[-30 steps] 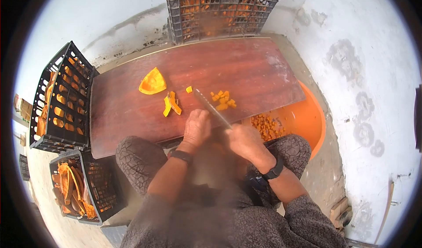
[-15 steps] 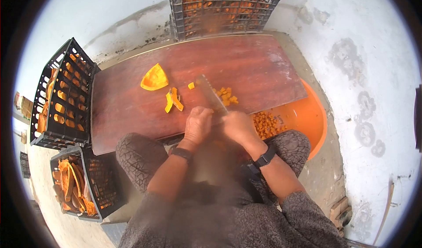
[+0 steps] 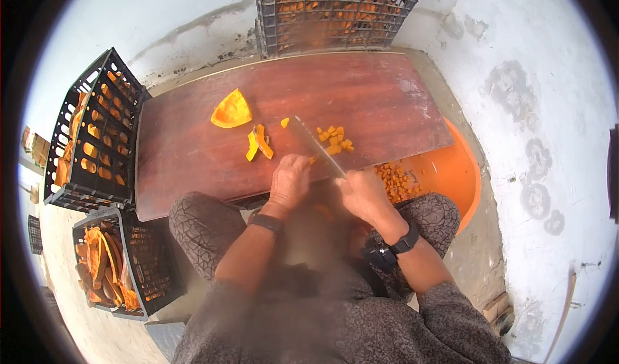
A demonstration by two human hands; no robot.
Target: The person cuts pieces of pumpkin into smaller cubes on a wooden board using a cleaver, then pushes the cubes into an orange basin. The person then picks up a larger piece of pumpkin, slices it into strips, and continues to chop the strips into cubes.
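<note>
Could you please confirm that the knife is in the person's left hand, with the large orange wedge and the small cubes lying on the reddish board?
Not quite: the head view shows the knife in the right hand. The large orange wedge and small cubes do lie on the reddish board.

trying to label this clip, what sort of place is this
It looks like a small produce prep area, perhaps a workroom or shed: black crates of orange pieces stand around the red board, cut cubes lie on it, and an orange tub holds many more.
</note>
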